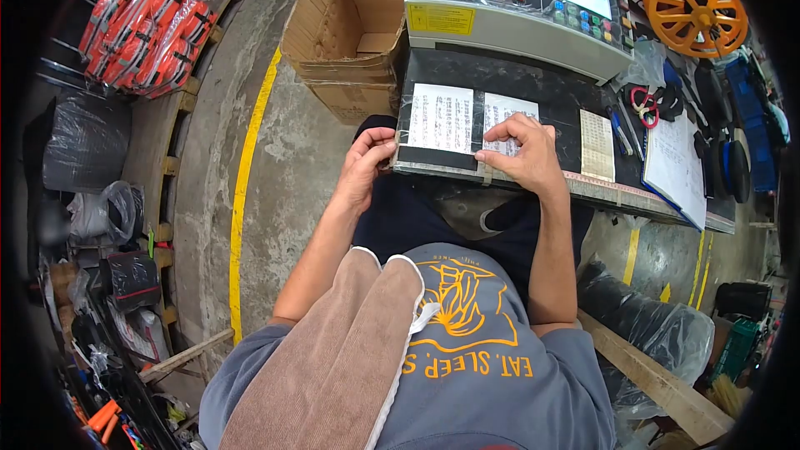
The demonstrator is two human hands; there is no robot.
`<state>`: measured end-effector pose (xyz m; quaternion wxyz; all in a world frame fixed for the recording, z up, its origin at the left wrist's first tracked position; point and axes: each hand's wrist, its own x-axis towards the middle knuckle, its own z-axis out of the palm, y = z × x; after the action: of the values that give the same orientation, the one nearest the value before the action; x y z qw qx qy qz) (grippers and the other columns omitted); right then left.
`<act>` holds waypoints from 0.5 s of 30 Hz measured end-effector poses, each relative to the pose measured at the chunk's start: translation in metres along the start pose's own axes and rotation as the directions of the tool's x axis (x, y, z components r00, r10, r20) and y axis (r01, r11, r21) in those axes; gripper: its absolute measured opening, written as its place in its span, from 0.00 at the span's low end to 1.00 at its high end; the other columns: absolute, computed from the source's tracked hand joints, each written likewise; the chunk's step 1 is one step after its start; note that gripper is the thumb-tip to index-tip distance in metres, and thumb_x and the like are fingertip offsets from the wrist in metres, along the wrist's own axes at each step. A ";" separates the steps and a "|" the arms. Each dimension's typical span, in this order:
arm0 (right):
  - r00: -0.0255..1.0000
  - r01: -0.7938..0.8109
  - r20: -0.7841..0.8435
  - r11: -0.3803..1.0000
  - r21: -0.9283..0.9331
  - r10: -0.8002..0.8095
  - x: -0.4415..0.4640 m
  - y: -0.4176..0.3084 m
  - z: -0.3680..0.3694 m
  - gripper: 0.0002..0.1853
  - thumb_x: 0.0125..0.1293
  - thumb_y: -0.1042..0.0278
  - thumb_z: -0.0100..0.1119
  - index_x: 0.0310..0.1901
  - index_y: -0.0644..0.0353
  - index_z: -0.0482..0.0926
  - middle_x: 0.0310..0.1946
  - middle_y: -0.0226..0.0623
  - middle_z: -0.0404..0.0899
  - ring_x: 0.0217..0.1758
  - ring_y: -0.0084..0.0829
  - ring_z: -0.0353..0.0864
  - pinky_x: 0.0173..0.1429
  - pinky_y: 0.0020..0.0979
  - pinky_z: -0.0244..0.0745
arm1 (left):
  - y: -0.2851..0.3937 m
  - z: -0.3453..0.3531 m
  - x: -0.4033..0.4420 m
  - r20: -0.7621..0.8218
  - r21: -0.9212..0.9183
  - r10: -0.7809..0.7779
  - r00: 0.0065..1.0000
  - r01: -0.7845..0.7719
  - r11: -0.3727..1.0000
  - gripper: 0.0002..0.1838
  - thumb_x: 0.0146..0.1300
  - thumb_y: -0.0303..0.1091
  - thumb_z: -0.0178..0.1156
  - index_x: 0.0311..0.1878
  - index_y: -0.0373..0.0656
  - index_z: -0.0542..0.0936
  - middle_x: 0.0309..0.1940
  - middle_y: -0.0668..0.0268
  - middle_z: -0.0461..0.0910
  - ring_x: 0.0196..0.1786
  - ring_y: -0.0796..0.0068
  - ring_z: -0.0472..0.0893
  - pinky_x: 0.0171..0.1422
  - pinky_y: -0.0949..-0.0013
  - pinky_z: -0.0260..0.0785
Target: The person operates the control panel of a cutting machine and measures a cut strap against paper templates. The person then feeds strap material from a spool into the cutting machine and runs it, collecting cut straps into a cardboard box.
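A flat black strip (437, 160) lies along the front edge of the dark worktop, stretched between my two hands. At the worktop's left corner, my left hand (367, 158) is closed, thumb and fingers pinching the strip's left end. My right hand (529, 154) has its fingers curled, with the thumb tip at the strip's right end. Its fingers partly cover a printed white sheet (518, 105). Another printed sheet (442, 117) lies just behind the strip. How firmly the right fingers grip is hard to see.
Behind the worktop stands a control machine (517, 8) with buttons and a display. An open cardboard box (333, 75) is at its left. To the right are a yellowed paper slip (597, 146), red-handled scissors (643, 107), a notebook (673, 162) and an orange reel (698, 8).
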<state>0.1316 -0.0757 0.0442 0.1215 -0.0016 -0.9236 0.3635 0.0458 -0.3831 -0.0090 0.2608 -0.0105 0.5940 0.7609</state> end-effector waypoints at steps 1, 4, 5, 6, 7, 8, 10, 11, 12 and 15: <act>1.000 -0.003 0.003 1.000 0.007 0.003 0.000 0.000 0.000 0.20 0.48 0.48 0.85 0.38 0.51 0.92 0.38 0.28 0.87 0.44 0.33 0.83 0.58 0.39 0.59 | 0.003 0.003 -0.002 -0.007 0.001 -0.001 1.000 0.001 1.000 0.16 0.73 0.39 0.67 0.60 0.48 0.81 0.49 0.74 0.86 0.49 0.83 0.81 0.54 0.72 0.71; 1.000 -0.015 0.010 1.000 -0.002 0.015 0.000 -0.001 0.000 0.20 0.48 0.48 0.85 0.38 0.51 0.92 0.38 0.28 0.87 0.44 0.34 0.83 0.58 0.39 0.59 | 0.001 0.002 -0.001 -0.013 0.005 -0.004 1.000 0.004 1.000 0.15 0.74 0.38 0.66 0.60 0.48 0.81 0.49 0.73 0.86 0.49 0.83 0.82 0.54 0.72 0.72; 1.000 -0.011 0.005 1.000 -0.010 0.011 0.000 -0.002 -0.001 0.20 0.48 0.48 0.85 0.37 0.51 0.92 0.37 0.28 0.87 0.44 0.34 0.83 0.57 0.39 0.59 | 0.000 0.001 -0.001 -0.012 0.006 -0.005 1.000 0.005 1.000 0.15 0.74 0.38 0.66 0.60 0.48 0.81 0.49 0.73 0.86 0.49 0.83 0.82 0.55 0.72 0.72; 1.000 -0.008 0.000 1.000 -0.019 0.008 -0.001 -0.002 -0.001 0.20 0.48 0.48 0.85 0.37 0.51 0.92 0.37 0.28 0.87 0.44 0.34 0.82 0.57 0.39 0.59 | 0.000 0.001 -0.001 -0.013 0.008 -0.004 1.000 0.004 1.000 0.15 0.74 0.38 0.66 0.60 0.48 0.81 0.49 0.73 0.86 0.50 0.83 0.82 0.55 0.72 0.72; 1.000 -0.005 -0.005 1.000 -0.027 0.004 -0.001 -0.003 0.000 0.20 0.48 0.48 0.84 0.37 0.51 0.92 0.37 0.28 0.87 0.44 0.33 0.82 0.57 0.39 0.59 | 0.001 0.002 -0.002 -0.014 0.010 -0.004 1.000 0.004 1.000 0.15 0.74 0.38 0.66 0.60 0.48 0.81 0.49 0.73 0.86 0.50 0.83 0.82 0.55 0.72 0.72; 1.000 -0.001 -0.008 1.000 -0.025 0.001 -0.001 -0.003 0.000 0.20 0.48 0.48 0.84 0.37 0.52 0.92 0.37 0.28 0.87 0.44 0.33 0.82 0.57 0.39 0.59 | 0.001 0.002 -0.002 -0.014 0.011 -0.003 1.000 0.003 1.000 0.15 0.74 0.38 0.66 0.60 0.48 0.81 0.49 0.73 0.86 0.50 0.83 0.82 0.55 0.71 0.72; 1.000 0.006 -0.016 1.000 -0.020 -0.006 -0.001 -0.003 0.001 0.20 0.48 0.47 0.85 0.37 0.52 0.92 0.37 0.28 0.87 0.44 0.33 0.82 0.57 0.39 0.59 | 0.001 0.003 -0.001 -0.011 0.010 -0.001 1.000 0.002 1.000 0.15 0.74 0.38 0.66 0.60 0.48 0.81 0.50 0.72 0.86 0.50 0.82 0.82 0.55 0.71 0.72; 1.000 0.006 -0.013 1.000 -0.019 -0.006 -0.001 -0.002 0.001 0.20 0.48 0.47 0.84 0.37 0.52 0.92 0.37 0.28 0.87 0.44 0.33 0.82 0.57 0.39 0.59 | 0.001 0.003 -0.001 -0.009 0.009 -0.001 1.000 0.001 1.000 0.15 0.74 0.38 0.66 0.60 0.48 0.81 0.50 0.72 0.86 0.50 0.82 0.82 0.55 0.71 0.73; 1.000 0.005 -0.012 1.000 -0.018 -0.006 0.000 -0.002 0.001 0.20 0.48 0.47 0.84 0.37 0.52 0.92 0.37 0.28 0.87 0.44 0.33 0.82 0.57 0.39 0.59 | 0.001 0.003 -0.001 -0.008 0.004 0.002 1.000 -0.002 1.000 0.15 0.74 0.38 0.66 0.60 0.48 0.81 0.50 0.72 0.86 0.50 0.82 0.82 0.55 0.71 0.73; 1.000 0.003 -0.010 1.000 -0.011 -0.003 -0.001 -0.003 -0.001 0.19 0.51 0.48 0.83 0.38 0.52 0.92 0.37 0.28 0.87 0.43 0.33 0.82 0.58 0.40 0.59 | 0.003 0.004 -0.002 -0.007 -0.011 0.004 1.000 -0.004 1.000 0.15 0.74 0.38 0.65 0.60 0.48 0.81 0.49 0.72 0.86 0.49 0.81 0.82 0.55 0.70 0.73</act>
<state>0.1331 -0.0776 0.0462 0.1266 -0.0026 -0.9250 0.3582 0.0478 -0.3803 -0.0046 0.2573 -0.0136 0.5910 0.7645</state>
